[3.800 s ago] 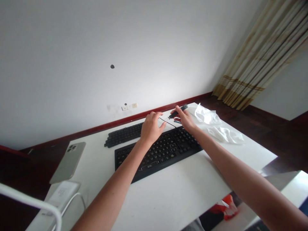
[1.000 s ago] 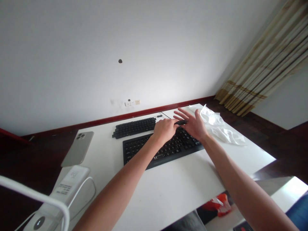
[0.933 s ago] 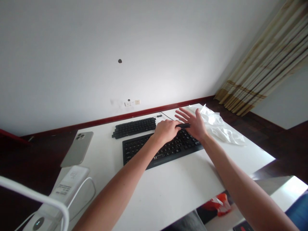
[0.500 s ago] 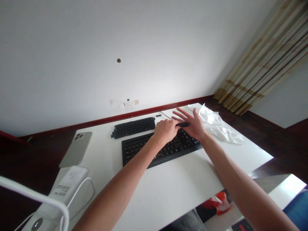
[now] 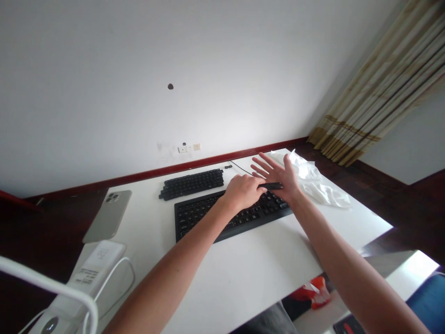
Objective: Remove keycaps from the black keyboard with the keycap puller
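A slim black object (image 5: 272, 186), its exact kind unclear, is held at one end in the closed fingers of my left hand (image 5: 243, 191). Its other end reaches to the palm of my right hand (image 5: 284, 176), which is open with fingers spread. Both hands are above a black keyboard (image 5: 198, 211) whose keycaps look to be off. Behind it, rows of black keycaps (image 5: 193, 183) stand grouped on the table. Two small black keycaps (image 5: 228, 166) lie apart near the back edge. My left forearm hides the keyboard's middle.
A phone (image 5: 110, 215) lies at the white table's (image 5: 243, 273) left edge, beside a white power strip (image 5: 88, 273) with cables. Crumpled white plastic (image 5: 323, 185) is at the right. A wall (image 5: 222, 83) stands behind, and a thin black cable (image 5: 239, 166) runs from the back.
The black object in my left hand has moved slightly right and down, over the right palm. My right hand has turned a little and its fingers are raised higher.
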The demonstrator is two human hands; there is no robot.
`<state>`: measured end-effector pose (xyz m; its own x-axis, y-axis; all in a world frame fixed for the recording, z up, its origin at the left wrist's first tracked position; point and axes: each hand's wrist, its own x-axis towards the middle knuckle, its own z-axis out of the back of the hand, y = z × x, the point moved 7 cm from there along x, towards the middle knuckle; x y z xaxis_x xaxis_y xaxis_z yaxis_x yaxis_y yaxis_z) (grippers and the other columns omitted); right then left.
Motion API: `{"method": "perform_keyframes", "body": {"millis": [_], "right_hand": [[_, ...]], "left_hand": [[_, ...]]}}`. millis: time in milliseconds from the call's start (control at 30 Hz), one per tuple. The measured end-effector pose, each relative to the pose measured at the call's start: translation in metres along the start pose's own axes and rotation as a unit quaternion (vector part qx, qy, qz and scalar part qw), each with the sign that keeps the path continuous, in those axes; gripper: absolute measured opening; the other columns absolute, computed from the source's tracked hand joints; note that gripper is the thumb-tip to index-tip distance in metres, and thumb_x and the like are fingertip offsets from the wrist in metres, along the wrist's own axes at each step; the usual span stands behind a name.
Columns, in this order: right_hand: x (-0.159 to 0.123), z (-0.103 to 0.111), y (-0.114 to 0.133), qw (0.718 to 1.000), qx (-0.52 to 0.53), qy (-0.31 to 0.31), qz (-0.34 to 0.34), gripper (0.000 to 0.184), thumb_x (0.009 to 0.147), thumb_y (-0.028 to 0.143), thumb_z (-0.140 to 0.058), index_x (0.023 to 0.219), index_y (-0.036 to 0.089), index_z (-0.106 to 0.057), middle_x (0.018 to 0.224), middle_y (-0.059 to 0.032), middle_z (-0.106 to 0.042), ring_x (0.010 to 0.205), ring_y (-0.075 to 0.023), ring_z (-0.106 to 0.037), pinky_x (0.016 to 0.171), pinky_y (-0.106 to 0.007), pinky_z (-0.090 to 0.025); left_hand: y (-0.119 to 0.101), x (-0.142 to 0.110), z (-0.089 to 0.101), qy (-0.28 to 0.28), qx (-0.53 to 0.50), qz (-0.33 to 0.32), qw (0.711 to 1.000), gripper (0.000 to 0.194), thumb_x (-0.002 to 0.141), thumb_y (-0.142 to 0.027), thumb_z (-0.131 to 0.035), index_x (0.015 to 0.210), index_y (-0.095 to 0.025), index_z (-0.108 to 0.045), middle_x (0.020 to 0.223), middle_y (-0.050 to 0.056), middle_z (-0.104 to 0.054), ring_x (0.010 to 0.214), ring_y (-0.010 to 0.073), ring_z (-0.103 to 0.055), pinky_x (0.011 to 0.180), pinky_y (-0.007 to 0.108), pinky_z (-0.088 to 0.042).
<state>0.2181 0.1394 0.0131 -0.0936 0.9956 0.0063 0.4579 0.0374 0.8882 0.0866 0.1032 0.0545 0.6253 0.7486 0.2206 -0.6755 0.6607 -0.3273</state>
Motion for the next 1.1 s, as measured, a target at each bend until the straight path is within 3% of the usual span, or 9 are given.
{"method": "perform_keyframes", "body": {"millis": [300,600,800,967,1100], "right_hand": [[0.0,-0.006,-0.008,0.999,-0.001,0.018,-0.027,0.068,0.093,0.085,-0.048,0.124,0.031,-0.076,0.139,-0.0085,-0.073,0.137,-0.0356,-0.062,0.109,-0.056,-0.056],[0.01,0.024,-0.008,0.997,0.046,-0.057,-0.037,0.065,0.103,0.076,-0.031,0.122,0.032,-0.074,0.146,-0.0048,-0.07,0.143,-0.0287,-0.058,0.12,-0.049,-0.049],[0.006,0.009,-0.008,0.998,0.013,-0.009,-0.059,0.069,0.103,0.077,-0.03,0.127,0.029,-0.073,0.151,-0.0066,-0.066,0.144,-0.0294,-0.058,0.121,-0.048,-0.048],[0.0,-0.003,-0.011,0.997,-0.026,0.019,-0.071,0.071,0.102,0.077,-0.033,0.129,0.025,-0.073,0.145,-0.0104,-0.07,0.14,-0.033,-0.061,0.117,-0.052,-0.051],[0.0,-0.005,-0.013,0.995,-0.073,0.039,-0.061,0.073,0.102,0.079,-0.033,0.133,0.026,-0.072,0.148,-0.0112,-0.068,0.137,-0.0352,-0.063,0.11,-0.054,-0.056]], "left_hand": [[0.02,-0.001,0.008,-0.042,0.024,0.081,0.996,0.031,0.106,-0.039,-0.056,0.126,-0.03,-0.077,0.104,0.007,-0.081,0.1,0.0281,-0.076,0.097,0.042,-0.056],[-0.009,0.0,-0.005,0.05,-0.003,-0.047,0.998,0.028,0.104,-0.04,-0.061,0.123,-0.03,-0.079,0.111,0.003,-0.082,0.111,0.0265,-0.075,0.112,0.046,-0.048],[-0.007,0.0,-0.004,0.045,0.01,-0.035,0.998,0.028,0.105,-0.04,-0.059,0.121,-0.03,-0.079,0.108,0.003,-0.082,0.11,0.0263,-0.075,0.108,0.044,-0.05],[0.009,0.0,0.007,-0.006,0.05,0.019,0.999,0.03,0.105,-0.039,-0.058,0.127,-0.031,-0.078,0.107,0.006,-0.082,0.106,0.0282,-0.076,0.105,0.045,-0.052],[0.02,0.0,0.011,-0.011,0.055,0.057,0.997,0.031,0.105,-0.039,-0.058,0.131,-0.035,-0.076,0.112,0.006,-0.081,0.107,0.0278,-0.075,0.105,0.045,-0.052]]}}
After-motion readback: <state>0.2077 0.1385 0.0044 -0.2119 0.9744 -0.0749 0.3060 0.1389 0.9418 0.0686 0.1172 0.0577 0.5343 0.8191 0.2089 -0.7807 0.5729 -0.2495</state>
